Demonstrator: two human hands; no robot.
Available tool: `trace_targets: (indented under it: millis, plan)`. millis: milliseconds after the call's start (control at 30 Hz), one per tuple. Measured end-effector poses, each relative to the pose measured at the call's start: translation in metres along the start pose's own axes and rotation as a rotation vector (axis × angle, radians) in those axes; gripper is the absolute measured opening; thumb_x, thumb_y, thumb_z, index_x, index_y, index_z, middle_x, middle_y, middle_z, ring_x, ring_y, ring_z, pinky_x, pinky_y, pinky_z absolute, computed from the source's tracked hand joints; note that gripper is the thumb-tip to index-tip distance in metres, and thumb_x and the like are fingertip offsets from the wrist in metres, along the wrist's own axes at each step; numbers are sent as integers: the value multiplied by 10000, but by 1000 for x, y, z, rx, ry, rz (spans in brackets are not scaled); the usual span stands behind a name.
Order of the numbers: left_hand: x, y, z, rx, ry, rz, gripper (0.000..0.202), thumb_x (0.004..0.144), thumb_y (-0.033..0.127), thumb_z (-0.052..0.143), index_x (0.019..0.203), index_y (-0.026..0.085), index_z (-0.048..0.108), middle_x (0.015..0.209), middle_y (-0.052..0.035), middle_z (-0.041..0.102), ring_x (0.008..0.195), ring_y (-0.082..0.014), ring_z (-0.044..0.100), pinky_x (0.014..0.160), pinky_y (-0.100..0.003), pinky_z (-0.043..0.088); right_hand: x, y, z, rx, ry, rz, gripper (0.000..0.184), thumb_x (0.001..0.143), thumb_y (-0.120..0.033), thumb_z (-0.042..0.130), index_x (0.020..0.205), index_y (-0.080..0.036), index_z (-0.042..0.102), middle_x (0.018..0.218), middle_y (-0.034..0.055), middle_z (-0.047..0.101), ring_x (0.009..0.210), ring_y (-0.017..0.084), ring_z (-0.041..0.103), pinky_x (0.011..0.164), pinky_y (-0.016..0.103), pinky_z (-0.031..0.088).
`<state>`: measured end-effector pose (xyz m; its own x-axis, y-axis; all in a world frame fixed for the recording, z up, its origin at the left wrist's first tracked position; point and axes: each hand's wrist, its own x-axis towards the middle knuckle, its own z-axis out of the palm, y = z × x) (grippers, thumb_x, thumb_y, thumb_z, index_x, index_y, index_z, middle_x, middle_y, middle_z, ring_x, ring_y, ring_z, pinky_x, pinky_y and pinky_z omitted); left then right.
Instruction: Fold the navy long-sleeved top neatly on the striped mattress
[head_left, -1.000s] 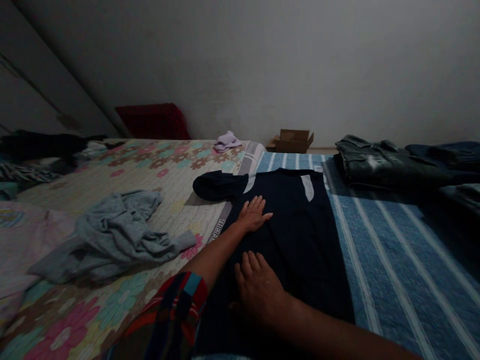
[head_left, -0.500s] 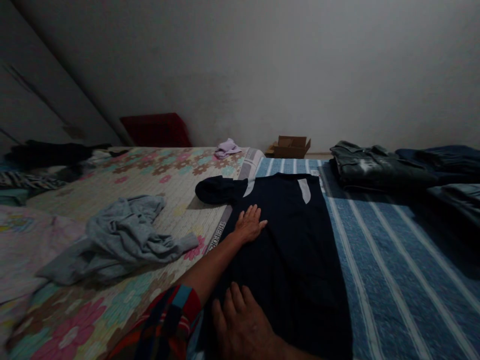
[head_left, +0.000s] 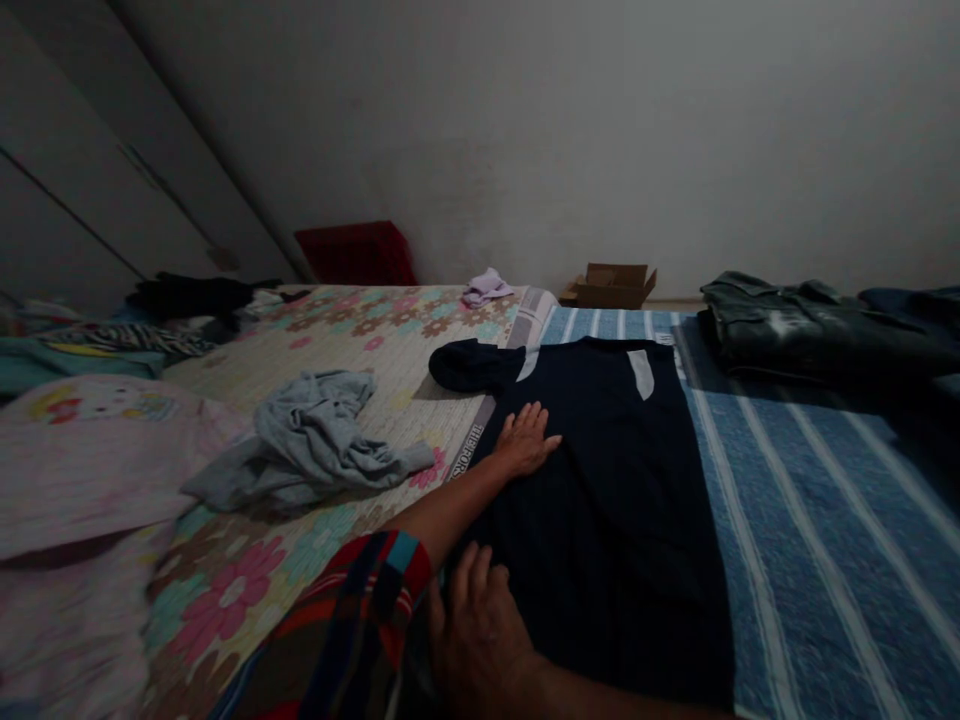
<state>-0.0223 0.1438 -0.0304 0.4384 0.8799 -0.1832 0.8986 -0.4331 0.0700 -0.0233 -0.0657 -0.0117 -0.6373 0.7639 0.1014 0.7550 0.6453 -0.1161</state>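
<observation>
A dark navy top with pale shoulder patches lies spread out, front hem toward me. One of its sleeves is folded back to the left, and the other cannot be seen. My left hand, in a plaid sleeve, rests flat on the top's left chest area with fingers apart. Closer to me, my right hand lies palm down near the garment's lower left edge, its fingers stretched forward. Neither hand grips the cloth. Shadow hides the bottom of the top.
Left of the top are a crumpled grey garment and a pink printed garment on a floral sheet. Folded dark clothes sit right on a blue striped cover. A cardboard box and lilac cloth are farther back.
The view has turned left, so everything sits farther right. My right hand has slid slightly left over the top; my left hand keeps about the same spot on it.
</observation>
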Motion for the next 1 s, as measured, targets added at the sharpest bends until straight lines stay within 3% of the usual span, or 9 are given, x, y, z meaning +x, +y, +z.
trace_targets:
  millis: [67,167,333,467,633,800,1000]
  plan:
    - [0,-1,3,2,15,-4,686,908,557,152,1438,123,187,1528,-90,104,1400,-220,45,1107,-451,111,3,-1,-5,-16,-43,27,414,854,-227,460,1195,3,511,1216,370,478,1077,453,528,681,538,485]
    - [1,-2,6,4,38,-9,683,907,561,151,1438,134,194,1526,-89,125,1400,-218,48,1110,-450,101,6,5,-11,-10,5,10,364,825,-210,480,1116,0,541,1129,348,549,996,409,584,619,476,508]
    - [2,-4,8,4,51,-1,679,904,564,167,1434,141,217,1521,-92,148,1399,-220,68,1109,-449,108,9,23,-14,172,92,-19,239,766,-175,510,990,-104,551,876,158,642,748,255,625,546,358,514]
    - [1,-4,7,3,57,3,681,905,563,165,1432,136,220,1522,-92,144,1399,-220,68,1108,-453,111,6,34,-8,420,57,107,376,726,-190,533,1100,-162,512,937,90,653,794,232,630,642,343,517]
    - [-2,-4,6,1,69,2,661,909,547,188,1430,142,227,1522,-91,146,1398,-222,74,1108,-453,112,-1,44,-6,669,102,128,481,699,-150,492,1178,-190,490,1047,47,648,931,191,610,788,288,475]
    - [-3,-1,2,2,81,-3,640,912,536,201,1418,148,258,1517,-87,174,1397,-213,88,1110,-438,120,-1,34,0,541,98,111,385,684,-223,552,1068,-203,554,998,43,654,902,221,614,760,323,492]
    - [-15,12,-1,-9,96,-98,606,931,477,176,1390,103,308,1498,-131,221,1389,-245,128,1099,-452,167,-6,11,26,256,266,77,470,778,-272,551,1229,-153,489,1193,160,583,1074,302,555,813,418,502]
